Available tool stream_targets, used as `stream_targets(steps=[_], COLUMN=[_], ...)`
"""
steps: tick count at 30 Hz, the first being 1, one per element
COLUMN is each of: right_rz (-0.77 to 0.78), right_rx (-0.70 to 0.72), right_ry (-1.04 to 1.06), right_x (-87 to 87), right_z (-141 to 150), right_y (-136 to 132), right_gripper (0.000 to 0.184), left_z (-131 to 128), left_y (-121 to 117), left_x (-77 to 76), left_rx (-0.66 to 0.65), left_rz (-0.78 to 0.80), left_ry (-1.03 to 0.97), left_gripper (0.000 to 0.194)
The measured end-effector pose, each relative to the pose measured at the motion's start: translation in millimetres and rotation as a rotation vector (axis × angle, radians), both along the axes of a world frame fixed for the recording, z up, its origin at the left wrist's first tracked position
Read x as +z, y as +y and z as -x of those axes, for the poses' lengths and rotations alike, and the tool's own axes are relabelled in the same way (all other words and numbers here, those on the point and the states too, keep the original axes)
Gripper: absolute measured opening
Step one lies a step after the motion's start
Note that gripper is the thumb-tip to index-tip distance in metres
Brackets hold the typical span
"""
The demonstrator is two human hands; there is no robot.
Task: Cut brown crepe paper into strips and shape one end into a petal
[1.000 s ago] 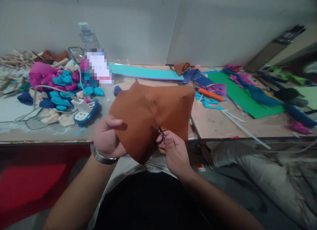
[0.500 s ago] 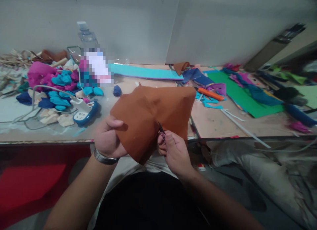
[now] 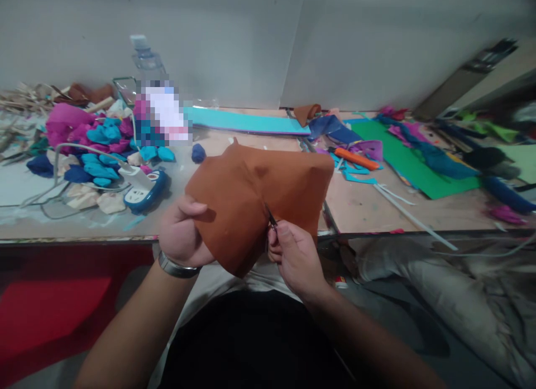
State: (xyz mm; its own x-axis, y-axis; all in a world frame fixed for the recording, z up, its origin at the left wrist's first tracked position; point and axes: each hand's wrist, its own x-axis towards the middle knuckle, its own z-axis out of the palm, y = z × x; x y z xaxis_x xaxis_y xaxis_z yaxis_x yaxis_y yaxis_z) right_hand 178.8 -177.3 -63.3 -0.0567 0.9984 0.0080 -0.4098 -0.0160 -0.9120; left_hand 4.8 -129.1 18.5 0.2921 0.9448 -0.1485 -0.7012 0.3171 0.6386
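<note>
A brown sheet, paper or thin fabric, is held up in front of me at the table's front edge. My left hand grips its left side, thumb on top and fingers underneath. Closed around a small pair of scissors, my right hand is at the sheet's lower middle. The dark blades lie at a slit that runs up from the bottom edge. The handles are mostly hidden inside my fingers.
Left of the sheet lie a blue power strip with a white plug and a heap of crumpled coloured pieces. A clear bottle stands behind. To the right are an orange cutter, green sheet and white strips. A person's leg is at right.
The scissors have shifted slightly up and left along the slit. The sheet's right part has swung a little outward to the right. My left hand has barely moved.
</note>
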Motion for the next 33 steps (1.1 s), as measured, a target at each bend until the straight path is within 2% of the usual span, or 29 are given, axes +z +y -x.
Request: stream_targets(steps=[9, 12, 18, 33], right_rz=[-0.024, -0.022, -0.021, -0.038], right_rx=[0.027, 0.024, 0.040, 0.032], right_ry=[0.037, 0.042, 0.058, 0.028], right_x=[0.0, 0.6, 2.5, 5.9], right_z=[0.5, 0.7, 0.4, 0.1], right_y=[-1.6, -2.2, -4.3, -1.7], right_gripper=[0.044, 0.044, 0.045, 0.043], left_z=[5.9, 6.0, 4.7, -0.1], left_y=[8.2, 8.9, 6.1, 1.6], left_x=[1.0, 0.3, -2.5, -3.5], left_rx=[0.050, 0.038, -0.024, -0.061], left_rz=[-0.083, -0.078, -0.055, -0.029], left_ry=[-0.091, -0.084, -0.038, 0.001], left_gripper=[0.035, 0.039, 0.059, 0.060])
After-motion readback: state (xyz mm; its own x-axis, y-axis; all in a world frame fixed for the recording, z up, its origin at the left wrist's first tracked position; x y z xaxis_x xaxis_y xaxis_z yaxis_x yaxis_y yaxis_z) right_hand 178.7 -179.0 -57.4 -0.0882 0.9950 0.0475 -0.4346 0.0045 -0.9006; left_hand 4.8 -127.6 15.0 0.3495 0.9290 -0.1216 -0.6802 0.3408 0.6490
